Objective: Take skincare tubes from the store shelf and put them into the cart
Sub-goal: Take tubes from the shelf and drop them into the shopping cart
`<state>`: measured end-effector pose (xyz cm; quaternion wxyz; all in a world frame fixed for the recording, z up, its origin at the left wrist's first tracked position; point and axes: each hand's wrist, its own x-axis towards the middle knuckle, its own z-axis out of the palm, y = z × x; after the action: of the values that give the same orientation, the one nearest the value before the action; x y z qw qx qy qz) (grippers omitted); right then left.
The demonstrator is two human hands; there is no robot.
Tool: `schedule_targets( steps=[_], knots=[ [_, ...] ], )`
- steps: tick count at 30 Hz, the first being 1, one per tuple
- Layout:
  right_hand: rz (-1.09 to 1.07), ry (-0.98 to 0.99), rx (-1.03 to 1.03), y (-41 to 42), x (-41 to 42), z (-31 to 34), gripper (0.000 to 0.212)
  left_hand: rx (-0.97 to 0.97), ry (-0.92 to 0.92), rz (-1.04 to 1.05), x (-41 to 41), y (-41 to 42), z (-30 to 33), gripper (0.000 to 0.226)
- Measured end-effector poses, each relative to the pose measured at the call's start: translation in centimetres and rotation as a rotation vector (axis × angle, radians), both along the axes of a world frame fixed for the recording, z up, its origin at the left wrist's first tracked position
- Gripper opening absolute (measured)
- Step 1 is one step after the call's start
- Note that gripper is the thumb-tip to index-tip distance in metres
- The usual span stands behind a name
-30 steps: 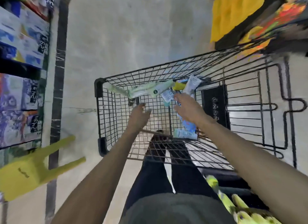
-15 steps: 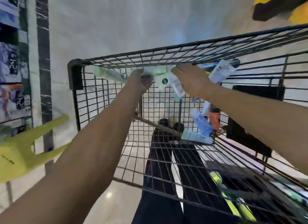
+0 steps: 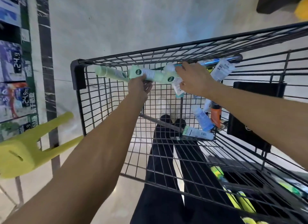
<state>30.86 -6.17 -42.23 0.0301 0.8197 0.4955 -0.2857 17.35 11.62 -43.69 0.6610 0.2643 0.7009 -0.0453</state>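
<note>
Far left of the frame there's the store shelf (image 3: 13, 73), blurry; the cart (image 3: 166, 52) fills the middle and right. Pale green tubes (image 3: 110, 73) lie end to end along the cart's far wall, upper middle, long axes running left-right, the leftmost one's cap end pointing left. The left hand (image 3: 139, 88) has its grip on one, fingers curled under it; the right hand (image 3: 195, 80) pinches another tube near the middle, thumb below. I'd guess they're light, squashy plastic, a bit slick; best held mid-body, not by the crimped end. More tubes (image 3: 202, 118) lie lower right in the cart, tilted down-right, one flat across.
</note>
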Motion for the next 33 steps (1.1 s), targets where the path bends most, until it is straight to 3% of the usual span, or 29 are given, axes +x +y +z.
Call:
schedule_targets(
  steps=[6, 8, 11, 13, 18, 21, 23, 27, 33],
  knots=[
    [-0.771, 0.624, 0.169, -4.2, -4.1, 6.8, 0.054, 0.045, -0.177, -0.132, -4.4, -2.1, 7.7, 0.038],
    [-1.02, 0.763, 0.23, -5.6, -5.7, 10.6, 0.068, 0.036, -0.259, -0.164, -5.5, -2.9, 11.6, 0.043],
    [-1.265, 0.917, 0.362, -7.6, -8.0, 16.4, 0.057, 0.024, -0.344, -0.16, -6.9, -4.5, 17.4, 0.047],
    [-1.34, 0.941, 0.45, -8.6, -9.4, 20.0, 0.05, 0.026, -0.402, -0.143, -7.5, -5.4, 21.1, 0.05],
    [-1.51, 0.988, 0.634, -10.3, -13.4, 28.3, 0.061, 0.066, -0.515, -0.296, -8.5, -7.2, 28.4, 0.04],
    [-1.537, 1.022, 0.778, -10.3, -15.7, 32.0, 0.045, 0.077, -0.591, -0.406, -9.0, -7.3, 31.6, 0.049],
    [-1.549, 0.995, 0.86, -9.9, -17.6, 33.8, 0.042, 0.081, -0.627, -0.482, -9.5, -7.0, 33.4, 0.057],
    [-1.629, 0.91, 1.016, -9.4, -22.6, 36.5, 0.042, 0.053, -0.718, -0.684, -11.2, -6.5, 36.3, 0.049],
    [-1.84, 0.804, 1.216, -10.5, -31.1, 39.0, 0.038, -0.07, -0.769, -0.963, -14.6, -7.3, 40.1, 0.065]
  ],
)
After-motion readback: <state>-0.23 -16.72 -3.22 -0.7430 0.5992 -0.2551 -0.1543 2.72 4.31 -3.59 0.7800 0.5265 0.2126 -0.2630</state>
